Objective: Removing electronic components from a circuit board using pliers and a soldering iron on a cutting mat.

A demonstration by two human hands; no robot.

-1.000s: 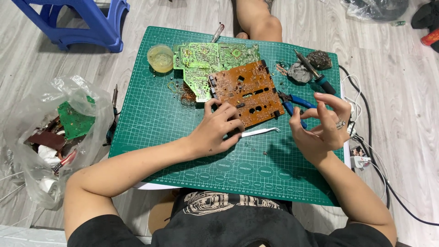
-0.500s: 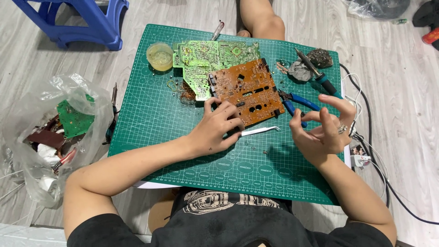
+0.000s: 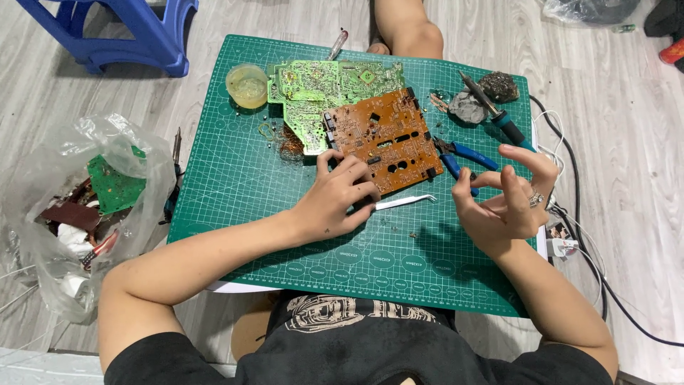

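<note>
Fingers of the left hand [image 3: 335, 199] press the brown rectangular circuit board [image 3: 385, 139] flat on the green cutting mat [image 3: 235, 178]; the right hand [image 3: 506, 196] hovers, fingers curled, seemingly empty, near blue-handled pliers [image 3: 463, 157].

The left hand [image 3: 335, 196] lies palm-down with fingers curled, while the right hand [image 3: 506, 196] hovers raised, fingers spread.

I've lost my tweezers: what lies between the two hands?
In the head view, white tweezers lie on the green mat between left hand and right hand.
</note>
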